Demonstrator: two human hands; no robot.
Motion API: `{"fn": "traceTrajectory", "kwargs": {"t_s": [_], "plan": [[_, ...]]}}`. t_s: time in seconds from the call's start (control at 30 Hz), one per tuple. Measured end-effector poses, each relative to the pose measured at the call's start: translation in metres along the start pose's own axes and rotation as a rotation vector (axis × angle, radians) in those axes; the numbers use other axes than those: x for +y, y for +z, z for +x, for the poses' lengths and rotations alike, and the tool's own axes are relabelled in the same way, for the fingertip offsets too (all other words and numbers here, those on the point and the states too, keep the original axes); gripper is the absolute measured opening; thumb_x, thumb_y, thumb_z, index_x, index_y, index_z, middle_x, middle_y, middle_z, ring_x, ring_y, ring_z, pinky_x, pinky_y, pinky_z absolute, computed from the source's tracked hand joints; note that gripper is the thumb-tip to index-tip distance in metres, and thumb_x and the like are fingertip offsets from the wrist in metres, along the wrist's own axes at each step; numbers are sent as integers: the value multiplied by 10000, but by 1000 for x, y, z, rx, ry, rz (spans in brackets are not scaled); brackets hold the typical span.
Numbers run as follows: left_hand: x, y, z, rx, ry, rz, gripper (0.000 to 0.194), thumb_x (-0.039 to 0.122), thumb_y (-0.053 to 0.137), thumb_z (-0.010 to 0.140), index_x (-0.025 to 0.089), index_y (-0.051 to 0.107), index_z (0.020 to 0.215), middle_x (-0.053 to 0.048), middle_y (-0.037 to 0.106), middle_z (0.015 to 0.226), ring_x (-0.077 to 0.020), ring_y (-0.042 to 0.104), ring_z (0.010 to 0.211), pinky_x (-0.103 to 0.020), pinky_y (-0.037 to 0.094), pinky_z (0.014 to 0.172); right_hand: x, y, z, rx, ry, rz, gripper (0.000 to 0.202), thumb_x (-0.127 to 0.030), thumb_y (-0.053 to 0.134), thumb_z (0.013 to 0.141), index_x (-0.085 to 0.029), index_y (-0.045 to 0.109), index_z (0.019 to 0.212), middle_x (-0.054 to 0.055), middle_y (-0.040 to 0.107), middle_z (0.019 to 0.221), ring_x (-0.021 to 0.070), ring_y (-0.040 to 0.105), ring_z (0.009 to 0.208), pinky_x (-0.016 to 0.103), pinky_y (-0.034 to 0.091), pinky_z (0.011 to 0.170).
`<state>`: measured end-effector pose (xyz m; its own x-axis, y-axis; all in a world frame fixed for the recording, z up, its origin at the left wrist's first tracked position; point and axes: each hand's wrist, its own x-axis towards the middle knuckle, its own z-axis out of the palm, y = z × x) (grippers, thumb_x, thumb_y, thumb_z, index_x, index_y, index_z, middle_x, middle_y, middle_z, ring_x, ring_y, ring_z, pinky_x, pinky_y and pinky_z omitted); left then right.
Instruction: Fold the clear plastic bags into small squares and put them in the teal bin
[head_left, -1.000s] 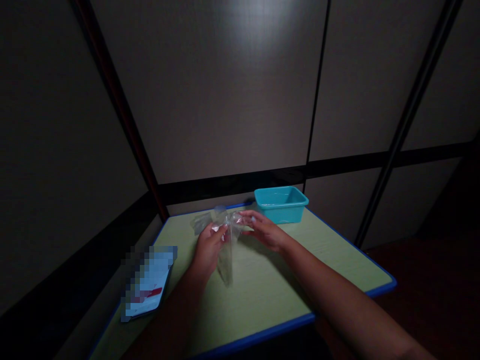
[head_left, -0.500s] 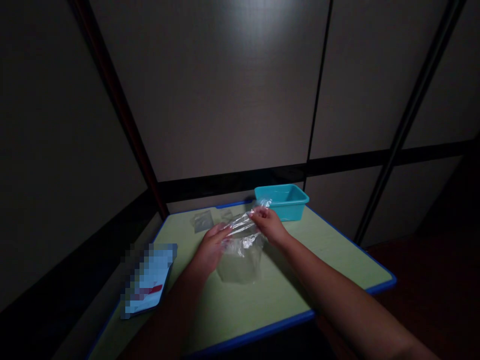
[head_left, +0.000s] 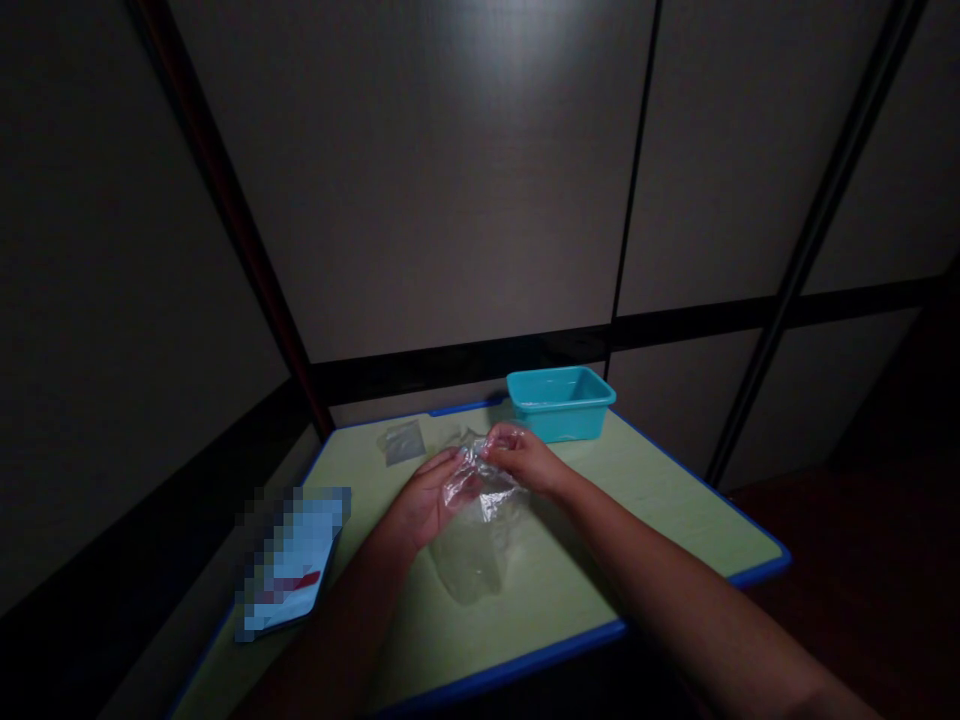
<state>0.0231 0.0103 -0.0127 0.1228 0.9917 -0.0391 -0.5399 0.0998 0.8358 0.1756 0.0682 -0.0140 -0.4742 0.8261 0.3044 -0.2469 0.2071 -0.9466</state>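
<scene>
A clear plastic bag (head_left: 472, 560) hangs crumpled at its top between my two hands, above the middle of the green table (head_left: 660, 510). My left hand (head_left: 431, 498) grips the bag's gathered edge from the left, thumb and fingers pressed on the film. From the right, my right hand (head_left: 521, 458) pinches the same top part, close to the left fingertips. The lower part of the bag droops toward the table's front. Whether its bottom touches the table I cannot tell.
A turquoise basket (head_left: 562, 420) stands at the back right of the table. A small flat transparent packet (head_left: 405, 443) lies at the back left. A blue-white package (head_left: 296, 570), partly pixelated, rests at the left edge. Panelled walls rise behind.
My hands have come closer together, and the stretched top of the bag is now bunched between them. The bag's lower part hangs nearer the front edge.
</scene>
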Motion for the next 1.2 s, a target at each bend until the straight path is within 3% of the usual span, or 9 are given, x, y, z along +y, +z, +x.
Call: {"fn": "traceTrajectory", "kwargs": {"t_s": [0.2,0.3,0.43,0.67,0.77,0.83,0.97,1.07,1.2], "plan": [[2,0,1,-13,62,-59,154,89,679,621,141,590,735,-38,657,744,-166,631,706,-289,500,692,-5,1,-1,41,118,262,363,-336,763,567,-181,441,635,-49,542,539,112,528,500,236,411,493],[3,-2,1,8,51,-47,192,76,689,600,152,556,716,17,590,608,-97,562,527,-211,454,521,-9,0,0,65,159,430,307,-302,740,593,-179,472,680,-33,573,586,136,569,550,281,466,558],[3,-4,0,-95,-5,10,191,113,692,637,158,545,749,79,442,506,-18,378,376,-146,298,378,-13,-2,0,-29,233,555,216,-280,675,650,-172,510,738,5,625,676,153,595,590,299,481,573],[6,-5,0,-63,19,55,203,170,702,658,134,560,797,103,344,489,-6,315,362,-129,240,347,-17,-8,0,-11,166,608,261,-242,690,609,-194,440,669,-60,539,591,61,421,394,195,331,376],[11,-9,4,13,91,12,221,164,720,645,148,538,768,102,387,509,2,336,361,-119,248,347,-17,-9,1,36,132,613,310,-203,716,576,-194,415,652,-70,520,592,41,374,383,173,266,350],[13,-14,8,59,140,-30,245,157,735,629,152,533,767,96,434,538,0,373,373,-119,268,351,-16,-11,3,117,125,592,321,-217,737,561,-196,433,663,-69,523,594,49,401,402,179,291,361],[15,-24,13,108,151,-78,248,168,725,648,163,529,799,55,550,642,-54,525,484,-160,396,424,-16,-12,4,208,172,585,329,-389,720,618,-206,466,718,-61,550,622,58,436,412,188,315,365],[14,-25,13,48,56,-72,220,212,701,687,166,522,806,47,548,630,-71,540,495,-174,404,429,-16,-11,3,175,181,575,339,-404,723,615,-210,495,773,-51,578,676,58,459,427,186,322,368],[12,-21,11,-67,11,-36,225,185,708,670,165,503,761,97,400,507,-21,397,379,-132,274,352,-16,-9,3,186,152,565,332,-288,754,568,-204,495,758,-74,538,609,43,414,391,174,297,353]]}}
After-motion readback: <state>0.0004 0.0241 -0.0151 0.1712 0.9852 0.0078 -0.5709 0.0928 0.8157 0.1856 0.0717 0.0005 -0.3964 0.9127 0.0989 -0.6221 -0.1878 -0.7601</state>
